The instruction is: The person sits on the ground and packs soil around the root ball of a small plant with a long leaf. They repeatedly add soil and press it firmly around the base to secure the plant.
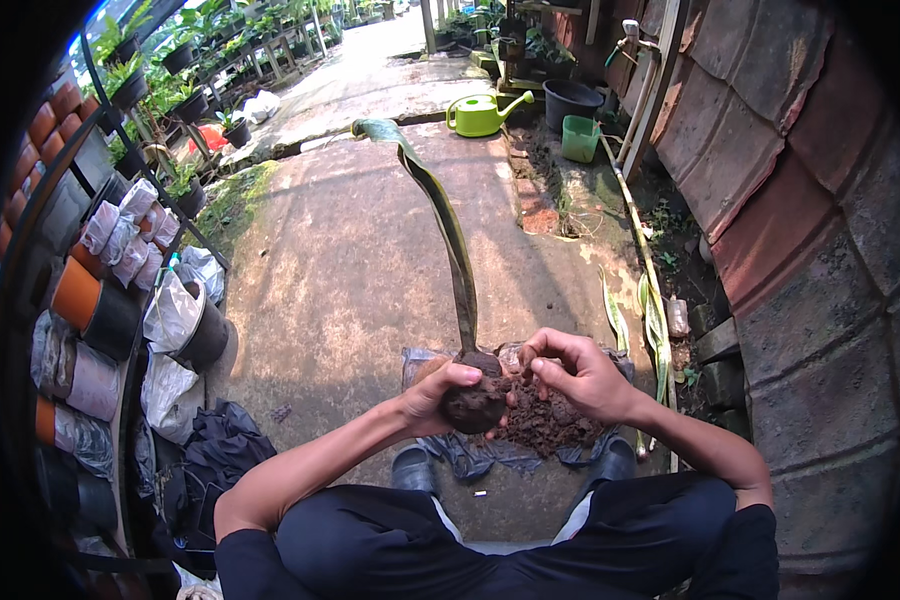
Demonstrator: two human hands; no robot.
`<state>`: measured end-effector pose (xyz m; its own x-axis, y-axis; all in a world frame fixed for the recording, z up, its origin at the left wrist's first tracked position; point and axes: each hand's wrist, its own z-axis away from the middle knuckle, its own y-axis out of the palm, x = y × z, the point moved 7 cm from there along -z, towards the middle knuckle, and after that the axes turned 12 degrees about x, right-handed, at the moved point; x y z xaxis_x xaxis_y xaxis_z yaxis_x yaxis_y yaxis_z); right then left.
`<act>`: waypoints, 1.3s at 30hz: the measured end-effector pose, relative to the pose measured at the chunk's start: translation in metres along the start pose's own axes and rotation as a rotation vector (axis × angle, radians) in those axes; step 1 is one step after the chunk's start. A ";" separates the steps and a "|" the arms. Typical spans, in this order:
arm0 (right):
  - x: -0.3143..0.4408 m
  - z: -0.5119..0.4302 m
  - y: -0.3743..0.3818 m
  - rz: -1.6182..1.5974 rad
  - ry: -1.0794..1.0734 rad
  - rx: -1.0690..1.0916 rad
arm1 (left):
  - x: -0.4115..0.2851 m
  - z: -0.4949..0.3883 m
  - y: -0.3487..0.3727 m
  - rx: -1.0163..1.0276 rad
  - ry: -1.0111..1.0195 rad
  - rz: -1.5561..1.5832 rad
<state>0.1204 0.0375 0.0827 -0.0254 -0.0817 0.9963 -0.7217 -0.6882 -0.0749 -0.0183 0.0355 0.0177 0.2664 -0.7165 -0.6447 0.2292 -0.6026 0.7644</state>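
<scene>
My left hand (450, 397) is wrapped around a dark, round root ball (474, 409) of soil. A single long snake plant leaf (446, 217) rises from its top and bends over at the tip. Just right of the ball, my right hand (577, 375) is curled, thumb and fingers pinching a small brown clump of soil (526, 358). Beneath both hands, a heap of loose brown potting soil (551, 427) lies on a black plastic sheet (461, 456) between my feet. The root ball's underside is partly hidden by my left fingers.
Two cut variegated snake plant leaves (654, 322) (613, 311) lie beside a long bamboo pole (634, 217) at right. Ahead stand a green watering can (474, 116), a green container (579, 139) and a black tub (572, 103). A rack of wrapped pots (94, 300) lines the left; roof tiles (817, 337) lean right.
</scene>
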 end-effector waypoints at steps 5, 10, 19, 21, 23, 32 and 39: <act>0.000 0.001 -0.009 -0.085 0.001 -0.096 | -0.008 0.001 0.003 -0.070 -0.001 -0.079; 0.001 0.000 -0.016 -0.142 -0.049 -0.244 | -0.012 0.003 0.007 -0.073 0.023 -0.085; -0.003 -0.002 -0.020 -0.120 0.024 -0.301 | -0.010 0.004 0.004 -0.068 0.019 -0.092; -0.008 -0.002 -0.022 -0.025 0.067 -0.281 | -0.012 0.003 0.005 -0.062 0.021 -0.098; -0.018 -0.002 -0.033 0.149 0.076 -0.315 | -0.016 0.002 0.006 -0.065 0.036 -0.077; -0.043 -0.011 -0.027 0.116 0.148 -0.267 | -0.035 0.006 0.010 0.026 0.173 0.008; 0.017 -0.007 -0.013 0.407 -0.203 -0.271 | -0.034 0.008 0.010 -0.106 0.109 -0.102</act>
<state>0.1247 0.0501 0.1007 -0.2254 -0.4601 0.8587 -0.8350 -0.3629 -0.4136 -0.0327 0.0510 0.0467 0.3357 -0.6079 -0.7196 0.3557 -0.6256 0.6944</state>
